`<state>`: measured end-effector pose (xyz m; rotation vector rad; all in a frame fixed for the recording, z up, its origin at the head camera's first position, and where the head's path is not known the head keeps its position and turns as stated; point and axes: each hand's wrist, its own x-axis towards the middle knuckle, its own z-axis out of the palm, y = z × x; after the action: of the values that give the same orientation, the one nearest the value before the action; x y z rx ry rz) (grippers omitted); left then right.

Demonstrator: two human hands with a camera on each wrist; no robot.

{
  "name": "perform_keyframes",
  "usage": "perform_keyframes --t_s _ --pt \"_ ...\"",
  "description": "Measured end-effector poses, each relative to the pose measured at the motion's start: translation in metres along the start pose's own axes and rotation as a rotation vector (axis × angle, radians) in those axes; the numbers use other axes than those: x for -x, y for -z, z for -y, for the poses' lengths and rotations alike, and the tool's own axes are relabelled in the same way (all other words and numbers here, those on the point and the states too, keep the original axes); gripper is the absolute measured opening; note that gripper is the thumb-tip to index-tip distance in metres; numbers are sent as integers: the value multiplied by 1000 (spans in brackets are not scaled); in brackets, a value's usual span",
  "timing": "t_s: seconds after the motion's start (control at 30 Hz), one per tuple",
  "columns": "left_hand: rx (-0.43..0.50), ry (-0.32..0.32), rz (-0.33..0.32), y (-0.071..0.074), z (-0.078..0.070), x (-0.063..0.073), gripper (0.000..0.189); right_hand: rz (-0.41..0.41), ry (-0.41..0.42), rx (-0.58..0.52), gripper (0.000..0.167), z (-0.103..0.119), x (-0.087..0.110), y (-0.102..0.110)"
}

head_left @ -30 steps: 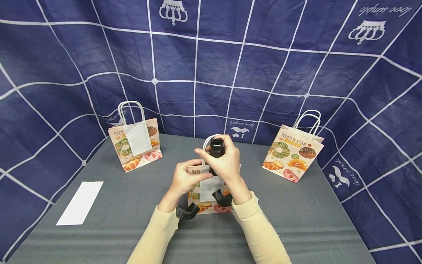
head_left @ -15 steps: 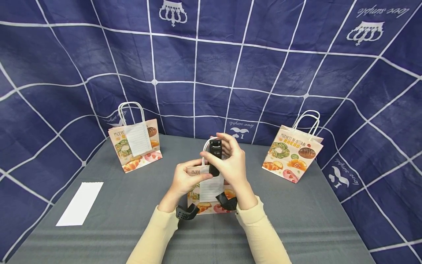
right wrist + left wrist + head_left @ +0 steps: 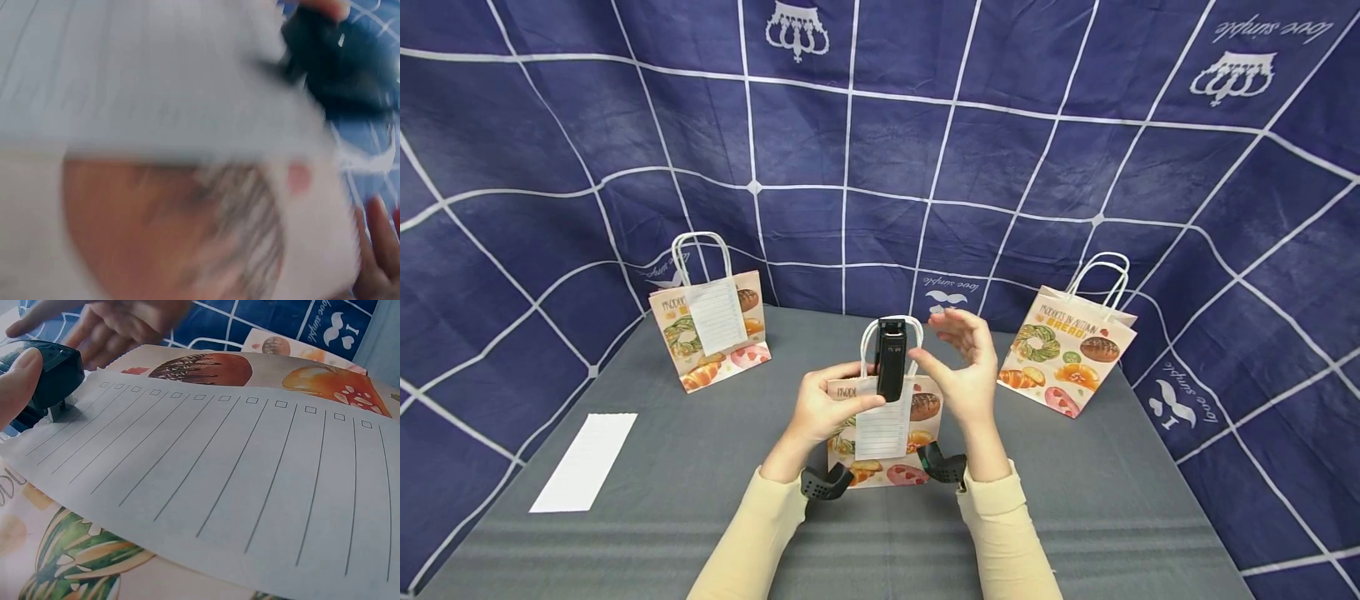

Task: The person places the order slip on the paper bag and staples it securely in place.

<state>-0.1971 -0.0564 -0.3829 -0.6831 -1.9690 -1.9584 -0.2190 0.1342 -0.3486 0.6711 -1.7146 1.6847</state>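
Observation:
In the head view, a small paper bag (image 3: 904,474) with bread pictures stands at the middle of the table. A white lined paper slip (image 3: 880,433) lies against its front. A black stapler (image 3: 891,358) sits across the bag's top edge, over the slip's upper end. My left hand (image 3: 823,408) pinches the bag's top left edge, its thumb beside the stapler's lower end; its other fingers are partly hidden behind the bag. My right hand (image 3: 966,371) is spread to the right of the stapler, apart from it, holding nothing. The right wrist view is blurred.
A similar bag (image 3: 688,375) with a slip on its front stands at the left back. Another bag (image 3: 1067,354), without a visible slip, stands at the right back. A loose paper slip (image 3: 583,462) lies on the grey table (image 3: 715,467) at left. Blue cloth hangs behind.
My right hand has let go of the stapler and moved off to the right, its fingers spreading. The stapler stays at the bag's top edge. My left hand has hardly moved.

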Motion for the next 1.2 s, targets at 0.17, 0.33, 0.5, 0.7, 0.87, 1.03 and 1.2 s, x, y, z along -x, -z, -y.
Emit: perform_keyframes --t_s 0.17,0.33,0.5,0.7,0.87,1.03,1.2 --pt "-6 -19 -3 0 1 0 39 288 -146 -43 53 -16 5 14" --pt "16 -10 11 0 0 -1 38 442 -314 -198 50 -29 14 17" --pt "33 0 30 1 0 -1 38 415 -385 -213 47 -33 21 15" --pt "17 -12 22 3 1 -1 38 408 -411 -177 47 -27 27 11" --pt "26 -26 52 6 1 -1 38 408 -451 -146 45 -19 33 9" --pt "40 -27 80 8 2 0 37 377 -458 -102 43 -15 36 7" --pt "82 20 96 10 3 -1 37 358 -451 -79 42 -15 38 5"
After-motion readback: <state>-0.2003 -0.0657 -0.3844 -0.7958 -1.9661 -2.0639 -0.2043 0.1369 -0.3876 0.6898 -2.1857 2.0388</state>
